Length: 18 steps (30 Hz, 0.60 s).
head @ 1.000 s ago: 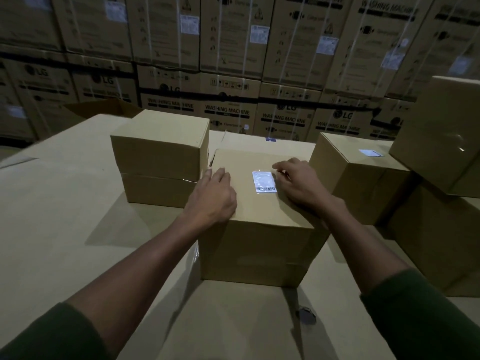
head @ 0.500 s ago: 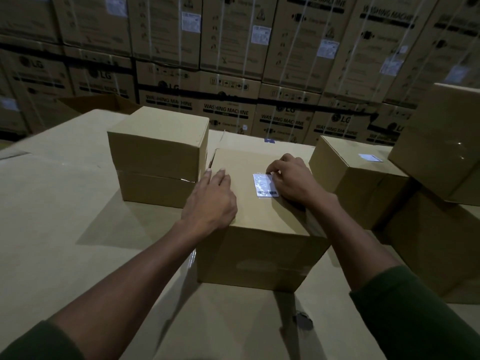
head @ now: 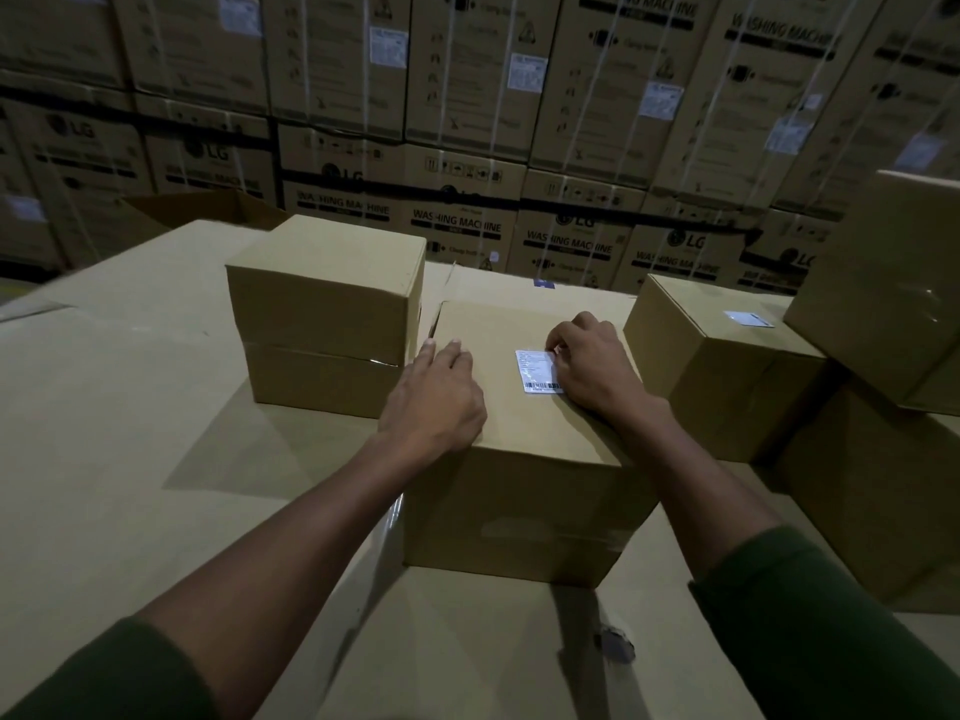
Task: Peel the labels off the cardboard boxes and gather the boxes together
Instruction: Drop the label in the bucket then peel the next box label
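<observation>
My hands on a labelled cardboard box [head: 519, 491]
Left hand [head: 439, 402] flat, grip released; right hand [head: 592, 363] fingertips curled at the label [head: 537, 371] edge, grip unclear

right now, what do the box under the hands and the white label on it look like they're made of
Box: plain brown cardboard, matte; folded edges and a flap seam show, with a glossy strip on its front that is likely clear tape.
Label: thin white printed sheet, probably adhesive paper, faintly shiny; a barcode and fine print show, and it lies flat.
</observation>
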Each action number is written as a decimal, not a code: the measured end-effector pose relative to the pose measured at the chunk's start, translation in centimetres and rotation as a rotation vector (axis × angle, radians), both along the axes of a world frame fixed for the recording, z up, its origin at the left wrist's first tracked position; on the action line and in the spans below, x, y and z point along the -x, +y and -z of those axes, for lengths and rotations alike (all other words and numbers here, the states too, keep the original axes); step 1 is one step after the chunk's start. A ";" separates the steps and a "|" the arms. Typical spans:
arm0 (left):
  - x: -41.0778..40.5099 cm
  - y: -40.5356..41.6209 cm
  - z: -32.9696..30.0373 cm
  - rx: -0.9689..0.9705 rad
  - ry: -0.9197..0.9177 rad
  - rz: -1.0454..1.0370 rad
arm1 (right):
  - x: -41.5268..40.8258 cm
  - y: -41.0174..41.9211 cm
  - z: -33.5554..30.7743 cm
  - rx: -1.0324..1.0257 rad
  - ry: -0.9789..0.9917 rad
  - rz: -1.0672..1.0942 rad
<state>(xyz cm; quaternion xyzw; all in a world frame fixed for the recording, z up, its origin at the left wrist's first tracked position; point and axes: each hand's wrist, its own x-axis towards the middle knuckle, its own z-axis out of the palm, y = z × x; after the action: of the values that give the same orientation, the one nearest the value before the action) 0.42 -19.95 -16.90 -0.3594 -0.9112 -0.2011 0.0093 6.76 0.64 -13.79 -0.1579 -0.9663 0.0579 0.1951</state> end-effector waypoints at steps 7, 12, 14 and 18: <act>1.1 0.9 -0.2 0.011 -0.040 -0.018 | 1.1 0.4 0.6 -0.033 -0.023 0.017; 1.3 1.1 -0.2 0.019 -0.034 -0.021 | 1.9 0.7 0.8 -0.044 -0.044 0.024; 1.3 1.1 -0.2 0.014 -0.029 -0.022 | 2.0 0.7 0.9 -0.045 -0.038 0.024; 1.3 1.2 -0.2 0.000 -0.030 -0.026 | 1.9 0.7 0.8 -0.028 -0.001 0.023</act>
<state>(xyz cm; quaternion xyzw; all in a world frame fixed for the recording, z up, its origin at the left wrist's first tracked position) -0.92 -18.79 -16.65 -0.3447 -0.9158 -0.2062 -0.0017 4.88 1.36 -14.58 -0.1665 -0.9652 0.0418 0.1974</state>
